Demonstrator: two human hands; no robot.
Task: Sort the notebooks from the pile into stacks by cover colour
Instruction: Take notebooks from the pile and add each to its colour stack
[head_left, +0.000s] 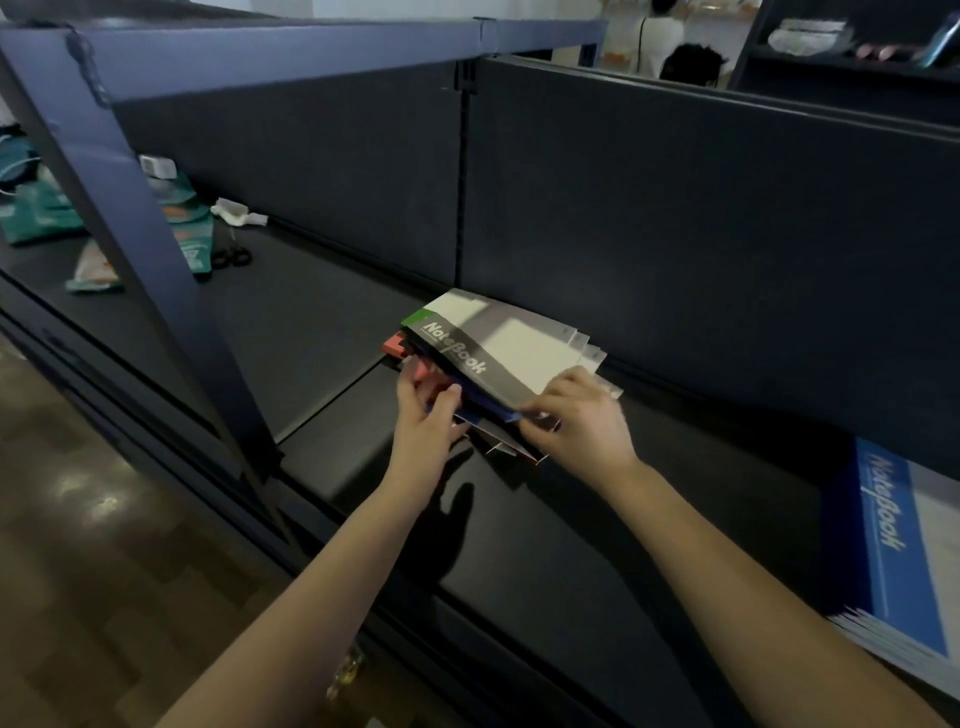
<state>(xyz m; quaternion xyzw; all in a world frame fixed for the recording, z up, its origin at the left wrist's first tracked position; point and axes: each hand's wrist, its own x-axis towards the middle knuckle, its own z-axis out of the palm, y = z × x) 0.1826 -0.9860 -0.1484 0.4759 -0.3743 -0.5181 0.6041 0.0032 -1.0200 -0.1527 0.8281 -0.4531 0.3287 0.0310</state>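
Observation:
A pile of notebooks (511, 353) lies on the dark shelf (322, 332) against the back panel. Its top one has a grey and white cover with a green corner. Red and blue covers stick out beneath it. My left hand (426, 410) grips the pile's near left edge, fingers curled over the red and blue covers. My right hand (582, 415) pinches the near right corner of the pile, thumb on the grey cover's edge. A stack of blue notebooks (893, 561) lies at the far right of the shelf.
A slanted blue shelf post (135, 228) stands to the left. Behind it lie teal packets (192, 228), black scissors (231, 257) and crumpled white paper (236, 213). The wooden floor (78, 545) shows at lower left. A person is visible beyond the back panel.

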